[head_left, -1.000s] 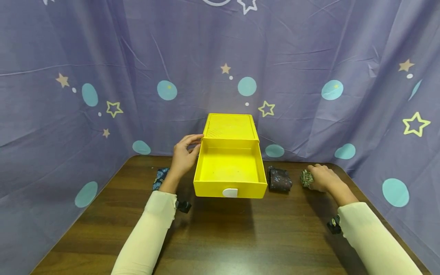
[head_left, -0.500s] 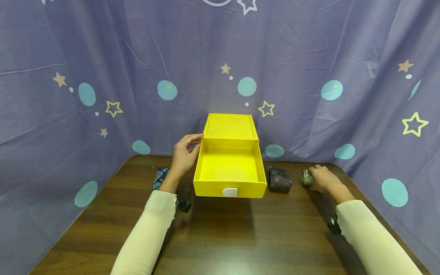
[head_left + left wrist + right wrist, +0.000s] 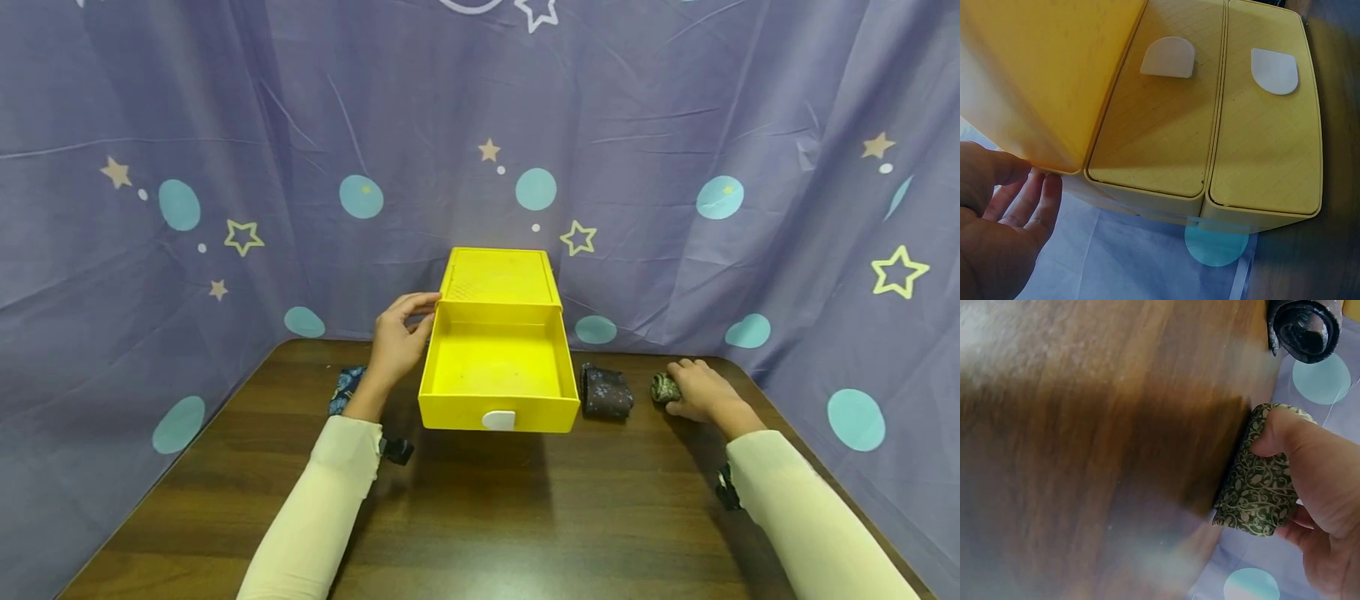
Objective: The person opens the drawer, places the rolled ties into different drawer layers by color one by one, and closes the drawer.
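A yellow drawer cabinet (image 3: pixel 501 275) stands at the back middle, its top drawer (image 3: pixel 498 354) pulled out with nothing inside. My left hand (image 3: pixel 396 342) touches the cabinet's left side near the drawer opening. In the left wrist view, the fingertips (image 3: pixel 1052 184) and thumb meet the cabinet's edge, below the open drawer's wall. My right hand (image 3: pixel 701 392) grips a rolled cloth (image 3: pixel 1257 487), dark green with a pale leafy pattern, at the table's far right. The thumb lies across the roll's face, and other fingers curl behind it.
Two lower drawers (image 3: pixel 1266 125) with white handles are closed. A dark speckled rolled cloth (image 3: pixel 606 392) lies right of the cabinet. A blue patterned cloth (image 3: pixel 345 388) lies partly behind my left forearm. A purple curtain (image 3: pixel 637 167) hangs behind the brown table (image 3: pixel 480 517).
The fingers of my right hand have shifted on the green rolled cloth, and the thumb now shows below it. My left hand stays at the cabinet. The head view has turned slightly right.
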Available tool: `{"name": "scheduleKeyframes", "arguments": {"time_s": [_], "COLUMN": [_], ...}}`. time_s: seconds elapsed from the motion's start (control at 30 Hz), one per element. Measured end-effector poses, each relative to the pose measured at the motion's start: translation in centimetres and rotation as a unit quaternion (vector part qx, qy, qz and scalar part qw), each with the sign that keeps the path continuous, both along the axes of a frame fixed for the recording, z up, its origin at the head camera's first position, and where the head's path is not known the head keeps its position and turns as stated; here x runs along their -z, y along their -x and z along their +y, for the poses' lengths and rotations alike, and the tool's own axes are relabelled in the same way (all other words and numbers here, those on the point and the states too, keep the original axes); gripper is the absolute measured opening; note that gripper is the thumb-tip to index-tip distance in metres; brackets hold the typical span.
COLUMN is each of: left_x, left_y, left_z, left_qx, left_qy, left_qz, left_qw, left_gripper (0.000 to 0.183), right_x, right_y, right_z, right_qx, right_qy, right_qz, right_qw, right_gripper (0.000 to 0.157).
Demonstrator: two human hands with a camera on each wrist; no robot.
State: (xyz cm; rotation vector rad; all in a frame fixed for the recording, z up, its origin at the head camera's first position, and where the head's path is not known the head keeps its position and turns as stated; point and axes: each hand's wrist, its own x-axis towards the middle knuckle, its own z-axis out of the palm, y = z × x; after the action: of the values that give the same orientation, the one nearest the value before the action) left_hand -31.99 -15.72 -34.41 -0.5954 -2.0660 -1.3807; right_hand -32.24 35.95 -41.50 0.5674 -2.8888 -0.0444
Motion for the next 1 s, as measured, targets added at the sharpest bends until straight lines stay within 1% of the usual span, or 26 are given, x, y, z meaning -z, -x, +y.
{"name": "scheduleKeyframes", "arguments": {"time_s": [0.1,0.3,0.53,0.73,0.9,1.0], "left_x": [-0.1,-0.1,0.0,0.0,-0.1,-0.2], "left_y": [0.0,0.0,-0.1,-0.1,-0.2,-0.2], "left_z": [0.0,0.0,0.0,0.2,0.3,0.3], "left_qx": [0.000,0.002,0.006,0.006,0.009,0.008], "left_qy": [-0.002,-0.006,-0.007,-0.009,-0.007,-0.009], "left_qz": [0.002,-0.001,-0.004,-0.003,-0.004,-0.004], "left_qw": [1.0000,1.0000,0.9999,0.9999,0.9999,0.9999], "left_gripper": [0.029,0.029,0.030,0.030,0.030,0.031], "right_x": [0.0,0.3,0.6,-0.1,-0.5,-1.1], "right_y": [0.2,0.5,0.5,0.2,0.1,0.3], "right_z": [0.0,0.1,0.2,0.1,0.0,-0.2], "right_qx": [-0.002,-0.001,-0.006,-0.018,-0.015,-0.012], "right_qy": [-0.003,-0.003,-0.005,-0.012,-0.018,-0.011], "right_qz": [0.000,0.005,0.003,0.018,0.039,0.050], "right_qw": [1.000,1.000,1.000,1.000,0.999,0.999], "right_gripper": [0.062,0.060,0.062,0.062,0.062,0.062]}}
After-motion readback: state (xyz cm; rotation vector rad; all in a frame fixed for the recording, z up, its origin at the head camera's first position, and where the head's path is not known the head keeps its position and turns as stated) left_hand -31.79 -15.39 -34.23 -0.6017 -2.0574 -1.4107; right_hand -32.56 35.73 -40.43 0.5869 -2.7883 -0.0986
